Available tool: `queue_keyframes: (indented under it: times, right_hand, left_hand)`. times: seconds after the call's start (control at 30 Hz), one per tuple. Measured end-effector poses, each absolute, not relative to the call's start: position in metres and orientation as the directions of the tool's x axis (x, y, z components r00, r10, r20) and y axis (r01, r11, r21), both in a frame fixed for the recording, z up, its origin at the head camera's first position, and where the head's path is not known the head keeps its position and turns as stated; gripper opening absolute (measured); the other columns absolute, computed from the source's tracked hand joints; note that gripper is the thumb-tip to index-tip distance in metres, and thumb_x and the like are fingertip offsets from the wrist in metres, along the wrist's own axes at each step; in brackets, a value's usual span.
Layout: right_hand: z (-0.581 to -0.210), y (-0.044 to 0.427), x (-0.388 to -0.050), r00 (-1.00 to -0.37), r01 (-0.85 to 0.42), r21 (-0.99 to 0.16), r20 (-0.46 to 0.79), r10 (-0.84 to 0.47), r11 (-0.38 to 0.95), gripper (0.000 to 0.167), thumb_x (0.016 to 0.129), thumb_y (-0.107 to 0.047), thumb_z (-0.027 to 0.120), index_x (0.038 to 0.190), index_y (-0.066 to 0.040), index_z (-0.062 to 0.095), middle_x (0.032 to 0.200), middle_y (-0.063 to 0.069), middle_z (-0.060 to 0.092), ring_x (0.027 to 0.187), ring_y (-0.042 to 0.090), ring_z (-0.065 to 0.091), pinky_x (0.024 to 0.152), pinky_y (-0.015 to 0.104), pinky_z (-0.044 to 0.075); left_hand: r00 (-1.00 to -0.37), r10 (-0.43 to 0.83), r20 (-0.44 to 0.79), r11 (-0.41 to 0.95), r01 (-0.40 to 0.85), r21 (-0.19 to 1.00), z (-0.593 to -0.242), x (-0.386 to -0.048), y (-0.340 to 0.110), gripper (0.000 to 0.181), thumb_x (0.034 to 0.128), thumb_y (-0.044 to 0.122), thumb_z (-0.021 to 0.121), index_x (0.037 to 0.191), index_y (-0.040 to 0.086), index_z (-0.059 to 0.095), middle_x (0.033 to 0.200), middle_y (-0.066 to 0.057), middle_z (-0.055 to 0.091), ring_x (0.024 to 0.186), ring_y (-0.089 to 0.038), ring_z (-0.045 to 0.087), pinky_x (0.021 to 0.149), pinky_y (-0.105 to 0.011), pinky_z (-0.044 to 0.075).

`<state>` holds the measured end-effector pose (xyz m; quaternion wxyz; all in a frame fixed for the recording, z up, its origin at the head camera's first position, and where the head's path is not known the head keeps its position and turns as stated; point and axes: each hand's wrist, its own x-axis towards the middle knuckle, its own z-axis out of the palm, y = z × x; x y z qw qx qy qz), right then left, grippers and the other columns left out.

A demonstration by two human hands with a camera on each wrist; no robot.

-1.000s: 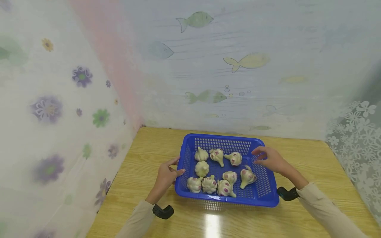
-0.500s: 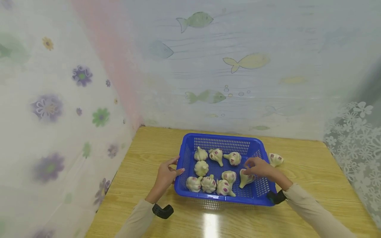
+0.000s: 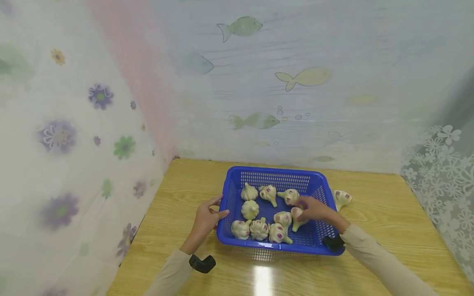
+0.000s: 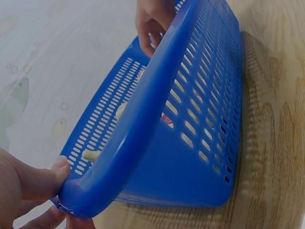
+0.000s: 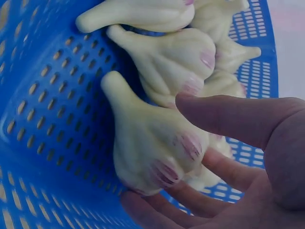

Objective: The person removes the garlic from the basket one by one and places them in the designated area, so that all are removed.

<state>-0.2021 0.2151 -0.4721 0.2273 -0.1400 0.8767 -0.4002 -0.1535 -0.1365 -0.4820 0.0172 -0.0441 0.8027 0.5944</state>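
Left hand [image 3: 205,218] is pinching a blue plastic basket [image 3: 307,249] by its rim; right hand [image 3: 315,209], grip half closed, is holding a garlic bulb [image 5: 152,138] inside — another bulb [image 3: 342,197] is lying outside on the tabletop [image 3: 385,230].

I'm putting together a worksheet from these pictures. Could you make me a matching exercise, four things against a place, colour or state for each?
Column one
1. Left hand
2. Basket
3. Lone garlic bulb
4. Right hand

Column two
A. On the wooden table, beyond the right-hand rim
B. Reaching inside, holding another garlic bulb
C. Gripping the left-hand rim
D. Blue, with slotted sides

Pairs: 1-C, 2-D, 3-A, 4-B
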Motion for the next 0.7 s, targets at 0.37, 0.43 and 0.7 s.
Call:
queue_keyframes:
  times: [0.37,0.43,0.7]
  right_hand:
    - [-0.483,0.210,-0.211,-0.869,0.034,-0.814,-0.310,-0.385,0.579,0.036,0.069,0.001,0.073,0.099,0.006,0.054,0.076,0.006,0.045,0.058,0.014,0.041,0.051,0.029,0.036]
    - [-0.484,0.209,-0.212,-0.873,0.039,-0.809,-0.313,-0.374,0.586,0.035,0.068,0.001,0.074,0.098,0.005,0.055,0.077,0.006,0.048,0.055,0.013,0.041,0.049,0.028,0.036]
    - [-0.485,0.209,-0.216,-0.878,0.051,-0.788,-0.328,-0.348,0.614,0.034,0.068,-0.001,0.075,0.099,0.001,0.061,0.086,0.007,0.057,0.058,0.014,0.046,0.050,0.029,0.040]
  left_hand:
    - [-0.995,-0.057,-0.085,0.294,-0.098,0.951,-0.482,-0.153,-0.136,0.054,0.0811,0.004,0.073,0.132,0.007,0.056,0.109,-0.013,0.060,0.058,-0.014,0.057,0.043,-0.032,0.050]
    - [-0.994,-0.062,-0.088,0.296,-0.102,0.950,-0.482,-0.153,-0.136,0.054,0.0809,0.004,0.073,0.132,0.007,0.056,0.109,-0.013,0.060,0.058,-0.014,0.057,0.043,-0.032,0.050]
    - [-0.994,-0.061,-0.091,0.296,-0.105,0.949,-0.481,-0.153,-0.136,0.055,0.0809,0.003,0.073,0.133,0.008,0.056,0.110,-0.013,0.060,0.059,-0.014,0.058,0.044,-0.032,0.050]
